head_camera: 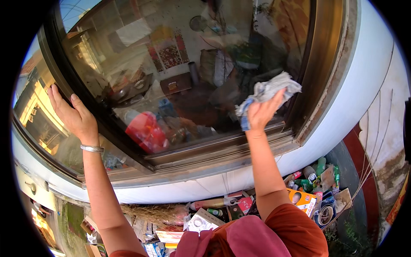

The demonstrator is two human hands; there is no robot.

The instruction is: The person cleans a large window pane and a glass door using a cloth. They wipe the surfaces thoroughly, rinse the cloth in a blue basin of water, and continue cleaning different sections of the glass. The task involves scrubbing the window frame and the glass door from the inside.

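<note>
My right hand (262, 112) presses a crumpled grey-white cloth with blue parts (273, 88) against the lower right of a window pane (199, 106), near the frame's side. My left hand (75, 117), a silver bangle (92, 148) at its wrist, rests with fingers spread on the dark metal upright of the sliding window's frame (96, 112). It holds nothing. Reflections and things behind the glass overlap, among them a red shape (147, 131) low in the pane.
Below the white wall (179, 191) lies a heap of bottles, boxes and cartons (300, 200), with a bundle of dry straw (154, 213). Thin bare stems (366, 173) rise at the right beside a stained wall (390, 167). The window's sill track (224, 151) juts out beneath the pane.
</note>
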